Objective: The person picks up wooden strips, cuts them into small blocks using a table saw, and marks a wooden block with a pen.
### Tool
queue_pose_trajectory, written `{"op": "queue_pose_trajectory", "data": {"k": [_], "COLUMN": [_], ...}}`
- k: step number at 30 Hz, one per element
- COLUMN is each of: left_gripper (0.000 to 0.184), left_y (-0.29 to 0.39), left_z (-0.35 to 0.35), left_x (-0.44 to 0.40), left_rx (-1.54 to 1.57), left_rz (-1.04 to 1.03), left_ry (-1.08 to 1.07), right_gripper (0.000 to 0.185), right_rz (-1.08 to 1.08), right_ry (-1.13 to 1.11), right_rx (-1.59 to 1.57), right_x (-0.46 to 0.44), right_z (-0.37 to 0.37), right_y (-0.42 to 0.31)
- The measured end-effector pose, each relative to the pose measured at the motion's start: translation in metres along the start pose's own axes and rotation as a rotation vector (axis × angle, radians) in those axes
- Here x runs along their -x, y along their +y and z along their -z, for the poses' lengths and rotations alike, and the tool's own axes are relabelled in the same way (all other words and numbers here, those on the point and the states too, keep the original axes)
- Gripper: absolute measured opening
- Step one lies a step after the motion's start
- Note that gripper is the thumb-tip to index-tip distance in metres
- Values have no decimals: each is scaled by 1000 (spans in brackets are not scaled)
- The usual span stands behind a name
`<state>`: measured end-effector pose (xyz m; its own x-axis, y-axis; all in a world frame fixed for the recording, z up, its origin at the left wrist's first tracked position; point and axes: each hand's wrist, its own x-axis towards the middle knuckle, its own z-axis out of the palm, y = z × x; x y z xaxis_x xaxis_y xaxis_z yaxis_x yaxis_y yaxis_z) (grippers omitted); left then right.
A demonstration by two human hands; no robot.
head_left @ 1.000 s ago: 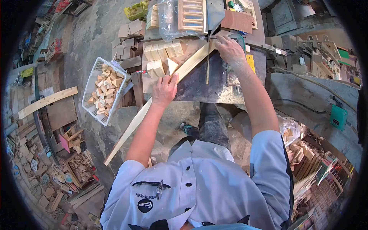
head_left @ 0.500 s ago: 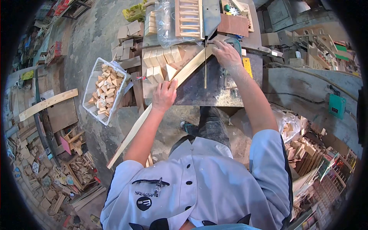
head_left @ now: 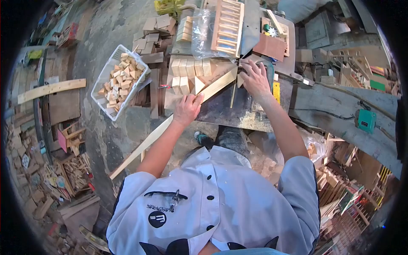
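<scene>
A long pale wooden strip (head_left: 219, 87) lies slantwise over the saw table (head_left: 216, 111), its upper end by the thin blade (head_left: 237, 63). My left hand (head_left: 188, 109) grips the strip near the table's front edge, and the strip runs on below, past my forearm. To the right of the blade my right hand (head_left: 255, 78) has its fingers curled over a small wood piece (head_left: 240, 80) that looks apart from the strip. Beside the strip stand rows of cut wood blocks (head_left: 191, 67) and a triangular block (head_left: 199, 85).
Left of the table is a white basket (head_left: 97, 95) full of small wood pieces. Behind the blade lie a slatted wooden frame (head_left: 228, 27), plastic wrap (head_left: 203, 34) and a brown board (head_left: 270, 47). A yellow ruler piece (head_left: 276, 91) is at the right.
A small piece by my right hand now shows apart from the strip, across the blade. My left hand still holds the strip. The whole view has shifted and turned slightly.
</scene>
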<state>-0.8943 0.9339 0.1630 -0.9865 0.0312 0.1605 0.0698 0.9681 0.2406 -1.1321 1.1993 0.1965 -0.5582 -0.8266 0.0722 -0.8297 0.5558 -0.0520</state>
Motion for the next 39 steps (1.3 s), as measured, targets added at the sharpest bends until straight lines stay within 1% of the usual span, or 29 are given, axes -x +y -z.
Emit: {"op": "queue_pose_trajectory", "data": {"k": [2, 3, 5, 6, 8, 9, 10, 12, 13, 15, 16, 17, 18, 19, 20, 21, 23, 24, 25, 27, 28, 29, 30, 32, 33, 35, 39], "left_gripper": [61, 60, 60, 56, 53, 50, 47, 46, 45, 48, 53, 57, 60, 60, 61, 61, 63, 65, 65, 69, 69, 71, 73, 74, 74, 75, 76], "left_y": [1, 2, 3, 5, 8, 7, 7, 9, 11, 15, 16, 18, 18, 18, 20, 21, 20, 20, 19, 20, 19, 18, 17, 18, 18, 16, 17], "left_z": [1, 2, 5, 10, 12, 9, 9, 7, 5, 2, 1, 1, 0, 0, 1, 2, -1, -1, 0, -2, -3, -5, -6, -9, -9, -9, -5], "left_x": [2, 4, 4, 4, 8, 9, 8, 9, 10, 13, 15, 16, 15, 15, 16, 15, 16, 17, 17, 18, 18, 17, 18, 19, 18, 18, 16], "left_rx": [9, 24, 36, 40, 42, 46, 47, 62, 85, 122, 126, 132, 144, 143, 134, 124, 131, 141, 138, 124, 128, 117, 105, 107, 109, 117, 154], "left_rz": [14, 9, 17, -2, -5, -36, -67, -67, -85, -81, -103, -127, -126, -124, -125, -126, -111, -94, -92, -68, -63, -77, -91, -66, -47, -48, -53], "left_ry": [13, 10, 19, 24, 31, 72, 114, 100, 79, 50, 20, -9, -68, -64, -68, -69, -64, -63, -62, -53, -53, -20, 13, -4, -22, -26, -9], "right_gripper": [30, 30, 38, 38, 47, 47, 49, 52, 52, 41, 43, 43, 45, 47, 49, 49, 48, 48, 48, 51, 50, 50, 48, 42, 42, 44, 44], "right_rz": [69, 84, 79, 95, 111, 128, 59, -47, -36, -147, -355, -350, -367, -384, -428, -426, -470, -505, -502, -535, -535, -532, -561, -593, -587, -593, -575], "right_ry": [-67, -66, -343, -344, -472, -473, -375, -187, -192, 112, -137, -141, -115, -88, -113, -111, -185, -213, -212, -215, -180, -187, -157, -93, -96, -94, -110], "right_rx": [-5, -4, -69, -64, -215, -212, -378, -663, -664, -779, -878, -880, -792, -704, -657, -655, -521, -523, -524, -622, -679, -676, -729, -794, -792, -687, -695], "right_x": [6, 12, 22, 26, 37, 41, 44, 40, 34, 17, 3, -9, -23, -38, -49, -55, -65, -68, -70, -72, -72, -71, -72, -72, -72, -69, -72], "right_z": [9, 14, 25, 26, 25, 30, 39, 69, 67, 59, 71, 67, 61, 54, 47, 39, 20, 10, 3, -8, -13, -17, -22, -33, -32, -31, -25], "right_y": [-7, -14, -26, -30, -39, -47, -58, -82, -92, -105, -111, -115, -117, -119, -124, -127, -135, -140, -146, -156, -160, -161, -161, -159, -157, -154, -158]}}
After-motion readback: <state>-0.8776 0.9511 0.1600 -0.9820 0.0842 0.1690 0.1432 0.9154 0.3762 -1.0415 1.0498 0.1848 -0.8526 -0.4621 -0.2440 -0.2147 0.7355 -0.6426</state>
